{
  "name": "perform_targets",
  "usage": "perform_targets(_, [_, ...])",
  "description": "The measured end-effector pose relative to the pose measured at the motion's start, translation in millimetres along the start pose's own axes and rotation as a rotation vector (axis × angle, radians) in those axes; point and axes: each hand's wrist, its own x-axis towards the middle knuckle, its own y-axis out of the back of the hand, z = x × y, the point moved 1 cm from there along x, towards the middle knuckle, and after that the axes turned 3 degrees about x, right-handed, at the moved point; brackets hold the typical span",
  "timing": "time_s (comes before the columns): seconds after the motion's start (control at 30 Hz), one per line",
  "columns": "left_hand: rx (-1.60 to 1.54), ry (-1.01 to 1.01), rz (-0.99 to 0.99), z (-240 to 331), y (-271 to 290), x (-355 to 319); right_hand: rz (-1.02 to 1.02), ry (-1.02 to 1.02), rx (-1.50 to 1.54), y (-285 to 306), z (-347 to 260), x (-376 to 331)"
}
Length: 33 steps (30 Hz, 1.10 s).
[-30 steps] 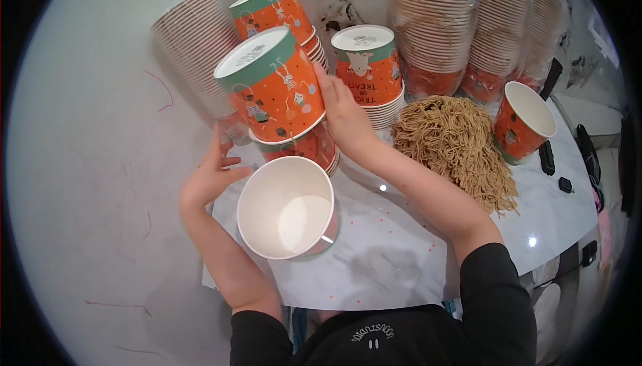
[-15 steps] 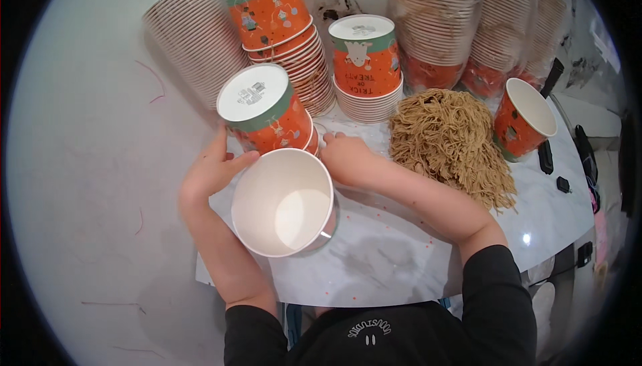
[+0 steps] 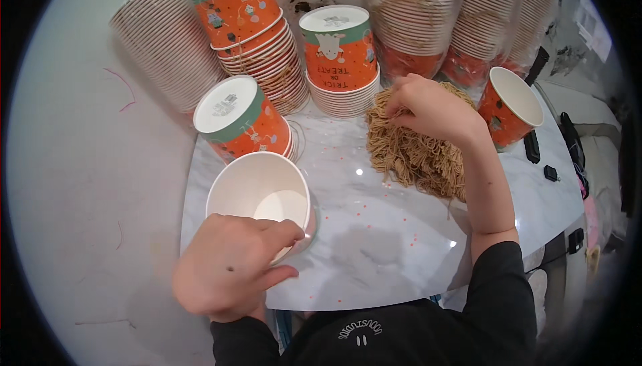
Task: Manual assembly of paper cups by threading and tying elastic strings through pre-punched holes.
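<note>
Right hand (image 3: pixel 428 108) moved to tan cord heap (image 3: pixel 421 165), right of centre; fingers curled, grip can't be told. Left hand (image 3: pixel 234 259), loosely open, hides near rim of paper tub (image 3: pixel 264 182), lower left.

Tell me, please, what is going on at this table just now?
A person's left hand is over the near rim of an open, white-lined round paper tub; whether it grips the rim is unclear. The right hand is at the far side of a tan, shaggy heap of stringy strands; whether it holds any cannot be seen. Behind the open tub stand upside-down stacks of orange-and-green paper tubs, and an upright orange paper tub stands right of the heap.
</note>
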Motion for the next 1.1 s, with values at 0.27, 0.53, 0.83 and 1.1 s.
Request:
perform_targets(0.27, [-0.089, -0.133, 0.158, 5, -20, 40, -0.15, -0.18, -0.033, 24, 14, -3])
perform_targets(0.53, [-0.152, -0.104, 0.241, -8, -35, 63, -0.212, -0.1, 0.171, 27, -5, 2])
perform_targets(0.83, [-0.974, 0.073, 0.458, -19, -29, 78, -0.022, 0.115, 0.701, 15, -63, 1])
perform_targets(1.1, [-1.017, 0.216, 0.254, -30, -13, 64, 0.095, 0.095, 0.717, 12, -93, -2])
